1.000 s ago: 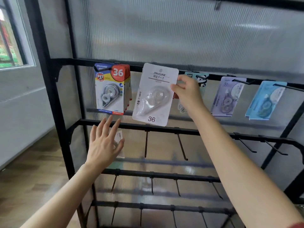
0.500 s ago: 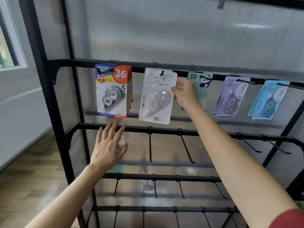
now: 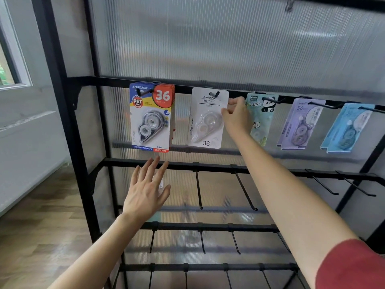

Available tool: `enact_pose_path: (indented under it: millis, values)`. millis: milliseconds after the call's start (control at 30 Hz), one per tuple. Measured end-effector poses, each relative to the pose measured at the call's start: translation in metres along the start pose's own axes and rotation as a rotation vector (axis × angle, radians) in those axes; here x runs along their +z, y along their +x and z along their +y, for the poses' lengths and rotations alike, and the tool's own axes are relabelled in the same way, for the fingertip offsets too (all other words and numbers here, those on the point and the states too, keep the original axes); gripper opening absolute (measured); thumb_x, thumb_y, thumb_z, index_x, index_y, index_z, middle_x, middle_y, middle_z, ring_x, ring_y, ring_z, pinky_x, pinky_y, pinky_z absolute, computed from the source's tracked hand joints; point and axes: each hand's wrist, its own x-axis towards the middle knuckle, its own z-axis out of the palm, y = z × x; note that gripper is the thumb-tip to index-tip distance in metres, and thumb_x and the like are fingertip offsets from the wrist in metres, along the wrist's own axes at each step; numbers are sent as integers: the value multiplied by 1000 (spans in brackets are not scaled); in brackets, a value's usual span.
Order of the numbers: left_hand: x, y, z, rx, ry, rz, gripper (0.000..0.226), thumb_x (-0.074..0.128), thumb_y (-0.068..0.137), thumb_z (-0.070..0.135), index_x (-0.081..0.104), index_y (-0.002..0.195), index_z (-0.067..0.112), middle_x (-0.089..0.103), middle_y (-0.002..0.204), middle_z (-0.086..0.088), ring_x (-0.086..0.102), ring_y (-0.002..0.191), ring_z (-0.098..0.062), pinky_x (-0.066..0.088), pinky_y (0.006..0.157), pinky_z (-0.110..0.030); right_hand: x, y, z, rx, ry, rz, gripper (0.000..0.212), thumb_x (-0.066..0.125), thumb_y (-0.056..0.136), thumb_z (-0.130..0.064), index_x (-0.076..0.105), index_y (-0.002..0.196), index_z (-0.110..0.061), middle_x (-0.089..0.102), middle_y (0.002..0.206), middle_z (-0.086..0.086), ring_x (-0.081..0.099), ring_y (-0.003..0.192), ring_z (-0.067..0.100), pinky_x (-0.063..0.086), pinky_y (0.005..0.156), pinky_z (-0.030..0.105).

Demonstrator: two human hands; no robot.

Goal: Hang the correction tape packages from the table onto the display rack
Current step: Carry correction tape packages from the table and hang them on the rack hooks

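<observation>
A white correction tape package (image 3: 205, 122) marked 36 hangs on a hook of the black display rack's top bar (image 3: 116, 82). My right hand (image 3: 236, 116) pinches its upper right edge. To its left hangs a stack of colourful packages (image 3: 152, 117) with a red 36. My left hand (image 3: 146, 189) floats open below that stack, fingers spread, in front of the second bar, holding nothing. The table is out of view.
Right of my hand hang a panda package (image 3: 261, 119), a purple package (image 3: 300, 126) and a light blue package (image 3: 348, 128). Bare hooks (image 3: 199, 188) stick out from the lower bars. A ribbed translucent panel backs the rack; wooden floor (image 3: 41, 226) lies at left.
The white package went from held tilted in front of the rack to hanging on its hook. My right hand followed it up and back. My left hand stayed open below.
</observation>
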Motion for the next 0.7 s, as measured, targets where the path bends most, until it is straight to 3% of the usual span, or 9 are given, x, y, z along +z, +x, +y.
enact_pose_path:
  millis: [67,133,200,233,300,533,700]
  values:
    - [2,-1,-1,4,-14,-2,62,34,87,44,48,138,11,46,142,-17,44,131,-35,33,106,-52,0,-7,0,18,15,22,29,56,93,-18,46,119,-12,63,105,1,54,79,16,27,49,21]
    - [6,-2,-4,14,-24,5,58,44,90,41,44,141,13,42,145,-15,39,135,-33,30,109,-51,-1,-19,1,21,27,25,36,56,92,-18,43,125,-11,58,120,4,57,94,20,35,55,24]
    - [10,-3,-6,14,-42,-6,59,54,92,37,37,145,16,34,150,-12,31,140,-29,22,113,-48,-3,-37,4,13,9,13,42,57,92,-16,40,130,-11,51,132,4,54,111,22,48,76,35]
    - [11,-3,-7,11,-48,-15,60,55,92,36,35,146,17,32,152,-11,27,142,-28,18,115,-46,-3,-48,5,5,-12,-7,45,57,91,-16,39,132,-11,49,136,4,52,117,23,48,87,40]
    - [10,-4,-7,18,-56,-21,60,53,93,36,33,147,18,31,152,-10,23,143,-26,12,116,-43,-3,-74,9,-27,-76,-72,49,57,91,-16,38,136,-9,45,140,6,48,124,24,43,99,43]
    - [-6,-42,-4,73,-112,-21,62,45,90,39,35,146,14,28,153,-14,18,144,-32,10,117,-48,-1,-177,23,-135,-315,-244,57,55,93,-26,34,143,-9,40,144,12,37,133,27,32,107,39]
    - [-11,-100,-9,73,-158,-41,64,52,90,33,32,147,14,23,154,-16,18,143,-34,13,116,-50,2,-253,25,-114,-366,-324,61,52,94,-29,27,148,-16,20,156,13,16,144,30,17,115,44]
